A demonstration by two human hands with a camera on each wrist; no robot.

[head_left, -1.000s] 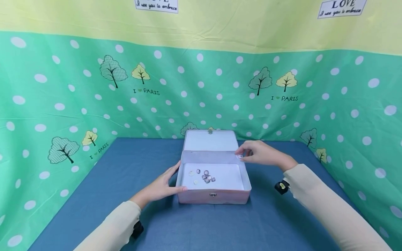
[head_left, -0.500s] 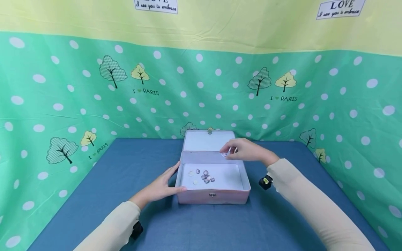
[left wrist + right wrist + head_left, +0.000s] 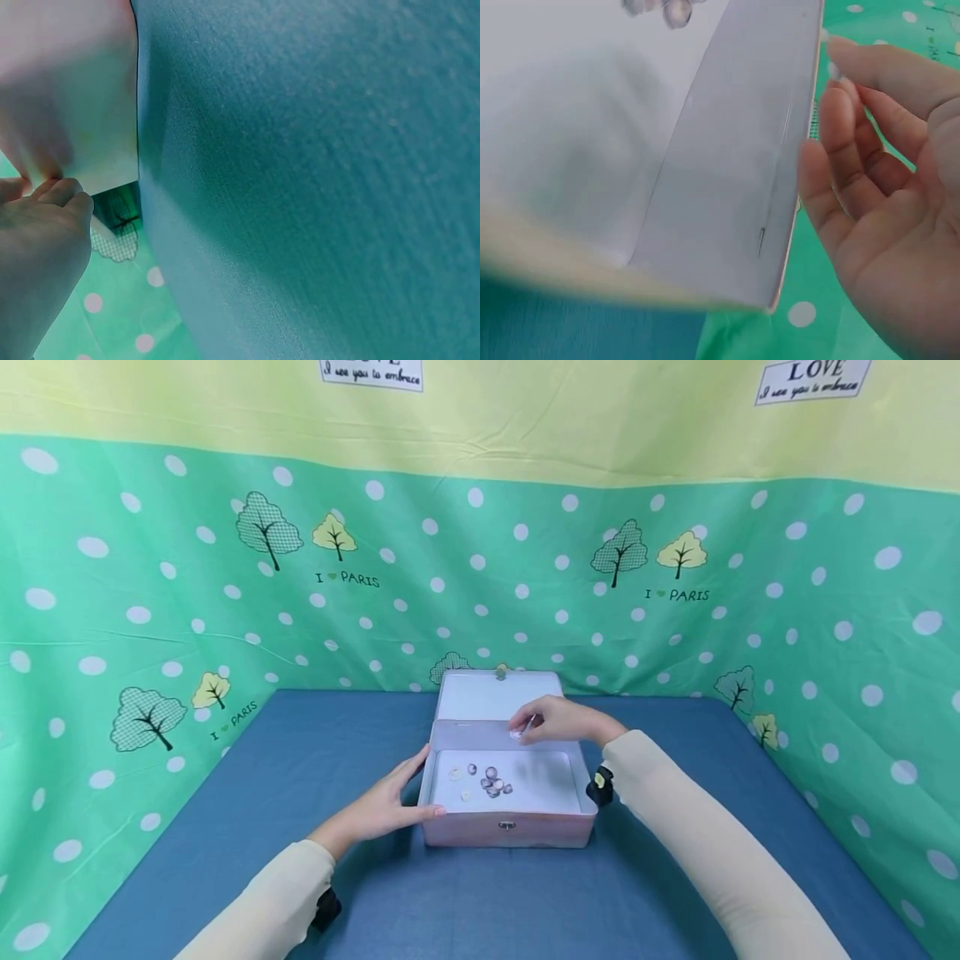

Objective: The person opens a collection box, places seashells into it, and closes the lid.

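A pink tin box [image 3: 547, 831] stands with its lid tipped back, its pale inside showing. My left hand [image 3: 378, 806] rests along its left side, thumb at the front corner and fingers extended along the wall; the left wrist view shows those fingertips [image 3: 64, 191] against the side. Over the rear of the box, my right hand [image 3: 562, 720] pinches a small round white piece [image 3: 517, 735] between thumb and fingertips, mostly hidden by them in the right wrist view. Several small dark-rimmed round pieces [image 3: 491, 772] lie on the box floor, with pale discs [image 3: 455, 773] left of them.
The open lid [image 3: 498, 693] leans back behind the box, with a metal clasp at its top edge. Blue cloth [image 3: 360, 718] covers the table. A green dotted curtain [image 3: 420, 535] stands behind it and along both sides.
My right hand has moved left with the white piece, from the box's right rear corner to over its rear middle. My left hand has stayed in place.
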